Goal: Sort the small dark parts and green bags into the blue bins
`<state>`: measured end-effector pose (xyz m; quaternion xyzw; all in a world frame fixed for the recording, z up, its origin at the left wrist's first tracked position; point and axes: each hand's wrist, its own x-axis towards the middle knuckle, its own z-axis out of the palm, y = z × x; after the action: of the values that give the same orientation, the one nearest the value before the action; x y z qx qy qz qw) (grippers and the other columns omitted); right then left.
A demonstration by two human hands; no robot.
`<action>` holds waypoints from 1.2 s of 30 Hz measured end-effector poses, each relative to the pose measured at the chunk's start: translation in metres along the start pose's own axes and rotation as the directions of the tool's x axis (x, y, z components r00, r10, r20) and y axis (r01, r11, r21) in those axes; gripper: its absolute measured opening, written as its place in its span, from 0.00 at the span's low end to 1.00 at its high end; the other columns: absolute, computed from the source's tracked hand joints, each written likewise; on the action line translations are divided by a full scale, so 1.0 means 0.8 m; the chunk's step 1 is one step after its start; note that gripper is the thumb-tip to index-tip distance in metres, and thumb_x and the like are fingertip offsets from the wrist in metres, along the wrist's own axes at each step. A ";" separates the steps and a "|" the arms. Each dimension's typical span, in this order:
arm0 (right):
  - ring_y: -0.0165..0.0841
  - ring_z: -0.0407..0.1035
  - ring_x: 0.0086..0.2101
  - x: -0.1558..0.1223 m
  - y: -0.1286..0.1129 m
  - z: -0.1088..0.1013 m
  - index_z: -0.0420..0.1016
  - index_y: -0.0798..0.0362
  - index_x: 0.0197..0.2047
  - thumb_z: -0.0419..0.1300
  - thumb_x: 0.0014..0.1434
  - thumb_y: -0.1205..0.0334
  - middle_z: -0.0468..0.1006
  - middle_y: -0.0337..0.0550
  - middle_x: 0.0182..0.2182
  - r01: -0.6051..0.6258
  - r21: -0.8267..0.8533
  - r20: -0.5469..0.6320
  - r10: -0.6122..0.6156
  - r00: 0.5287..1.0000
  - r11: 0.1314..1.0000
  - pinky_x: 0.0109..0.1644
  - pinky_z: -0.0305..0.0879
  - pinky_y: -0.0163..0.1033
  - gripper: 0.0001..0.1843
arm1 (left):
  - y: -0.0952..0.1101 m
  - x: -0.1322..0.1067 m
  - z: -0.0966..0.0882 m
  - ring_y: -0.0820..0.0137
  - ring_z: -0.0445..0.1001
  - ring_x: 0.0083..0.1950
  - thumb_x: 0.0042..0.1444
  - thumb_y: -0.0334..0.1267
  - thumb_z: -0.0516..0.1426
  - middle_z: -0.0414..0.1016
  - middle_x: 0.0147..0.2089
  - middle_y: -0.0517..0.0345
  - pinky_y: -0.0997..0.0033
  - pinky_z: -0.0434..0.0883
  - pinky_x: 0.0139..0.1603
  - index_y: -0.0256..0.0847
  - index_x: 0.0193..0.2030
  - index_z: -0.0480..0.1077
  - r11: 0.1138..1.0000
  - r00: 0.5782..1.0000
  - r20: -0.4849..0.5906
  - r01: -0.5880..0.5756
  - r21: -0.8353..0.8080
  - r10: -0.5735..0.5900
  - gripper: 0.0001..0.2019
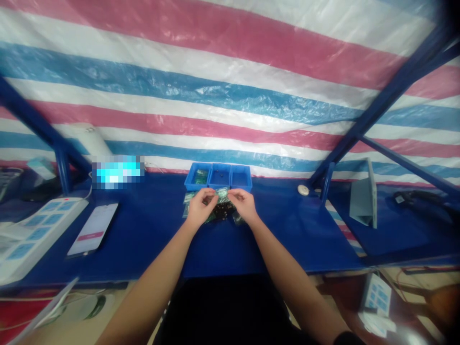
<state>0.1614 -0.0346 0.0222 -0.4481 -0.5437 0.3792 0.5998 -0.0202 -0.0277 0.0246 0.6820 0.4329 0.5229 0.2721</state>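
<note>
Blue tabletop (283, 239), red-white-blue striped plastic sheeting (230, 91) behind: left hand (200, 207) and right hand (246, 205) fingers pinch flat green board-like piece (222, 193) at near edge of blue plastic three-compartment tray (241, 178); looks partway, green pieces (201, 176) already in left compartment, small dark parts (224, 212) still loose between hands.

Single head view, worn by the person: the camera looks forward and down along both forearms (154, 278), over the near edge of the blue surface (287, 235), toward the hands (201, 207), which appear small near the centre. The wide field takes in the striped sheet (223, 62) behind, filling the upper half.
</note>
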 end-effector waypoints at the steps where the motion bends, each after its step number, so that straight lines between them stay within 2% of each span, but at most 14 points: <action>1: 0.36 0.76 0.35 0.000 0.000 0.000 0.80 0.53 0.39 0.65 0.53 0.56 0.82 0.45 0.36 -0.002 0.009 -0.004 0.002 1.000 1.000 0.43 0.72 0.40 0.12 | 0.000 0.000 0.000 0.72 0.74 0.31 0.56 0.44 0.60 0.77 0.35 0.57 0.71 0.72 0.36 0.40 0.48 0.70 1.000 1.000 0.014 0.002 -0.005 -0.002 0.15; 5: 0.34 0.75 0.32 0.000 -0.001 0.000 0.78 0.52 0.45 0.66 0.52 0.57 0.81 0.42 0.32 -0.030 0.033 0.008 0.030 1.000 0.999 0.40 0.72 0.40 0.17 | 0.001 0.000 -0.001 0.72 0.74 0.31 0.57 0.45 0.59 0.77 0.34 0.58 0.70 0.72 0.38 0.41 0.54 0.68 1.000 0.999 0.044 0.016 0.016 -0.016 0.20; 13: 0.34 0.75 0.33 0.001 0.003 0.000 0.73 0.52 0.52 0.69 0.49 0.57 0.81 0.42 0.34 -0.069 0.055 0.045 0.066 0.997 0.996 0.42 0.72 0.40 0.26 | 0.002 0.000 0.000 0.72 0.73 0.32 0.58 0.46 0.58 0.77 0.35 0.58 0.70 0.73 0.40 0.41 0.55 0.70 0.998 1.000 -0.005 -0.004 0.063 0.005 0.20; 18: 0.35 0.75 0.33 0.000 0.008 0.000 0.77 0.54 0.38 0.69 0.48 0.57 0.81 0.45 0.33 -0.069 0.034 0.122 0.064 0.990 0.997 0.41 0.72 0.40 0.15 | 0.005 0.002 0.000 0.70 0.76 0.35 0.58 0.46 0.58 0.79 0.37 0.56 0.68 0.74 0.43 0.41 0.56 0.70 0.999 0.999 -0.034 0.007 0.039 -0.006 0.20; 20: 0.34 0.75 0.32 0.000 0.009 0.000 0.77 0.54 0.36 0.69 0.48 0.57 0.81 0.44 0.33 -0.056 0.027 0.138 0.051 0.989 0.998 0.40 0.71 0.40 0.13 | 0.006 0.002 0.000 0.70 0.77 0.35 0.58 0.46 0.58 0.79 0.37 0.56 0.67 0.74 0.44 0.40 0.55 0.70 0.999 0.999 -0.044 0.005 0.033 -0.004 0.20; 25: 0.34 0.74 0.31 0.001 0.008 0.000 0.78 0.53 0.36 0.68 0.48 0.57 0.80 0.43 0.31 -0.051 0.007 0.093 0.050 0.994 0.999 0.39 0.71 0.39 0.12 | 0.005 0.002 -0.002 0.70 0.75 0.33 0.57 0.46 0.59 0.78 0.37 0.56 0.69 0.73 0.41 0.41 0.55 0.71 1.000 1.000 -0.020 0.000 0.028 0.000 0.20; 28: 0.34 0.74 0.31 0.001 0.005 -0.001 0.80 0.53 0.37 0.67 0.50 0.56 0.80 0.42 0.31 -0.059 0.002 0.064 0.058 0.996 0.998 0.39 0.71 0.40 0.12 | 0.004 0.001 -0.002 0.72 0.73 0.30 0.56 0.46 0.59 0.77 0.34 0.58 0.71 0.72 0.36 0.41 0.55 0.71 1.000 0.999 0.034 -0.018 0.020 0.017 0.21; 31: 0.34 0.74 0.32 0.001 0.001 -0.001 0.80 0.52 0.39 0.67 0.51 0.55 0.81 0.44 0.33 -0.044 0.018 0.051 0.043 0.998 0.999 0.39 0.71 0.40 0.13 | 0.002 0.000 0.000 0.73 0.71 0.28 0.56 0.46 0.59 0.74 0.30 0.60 0.72 0.72 0.34 0.42 0.52 0.73 0.999 0.995 0.092 -0.038 0.033 0.035 0.18; 36: 0.34 0.74 0.34 -0.001 -0.004 0.002 0.79 0.52 0.42 0.68 0.50 0.53 0.81 0.43 0.33 0.000 0.063 0.028 -0.001 1.000 0.998 0.40 0.72 0.40 0.17 | -0.002 -0.001 0.003 0.73 0.71 0.28 0.55 0.46 0.61 0.75 0.30 0.59 0.72 0.71 0.32 0.40 0.47 0.74 0.999 0.994 0.105 -0.027 0.021 0.024 0.16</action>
<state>0.1596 -0.0363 0.0250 -0.4235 -0.5399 0.4022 0.6061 -0.0184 -0.0271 0.0219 0.7170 0.4151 0.4849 0.2801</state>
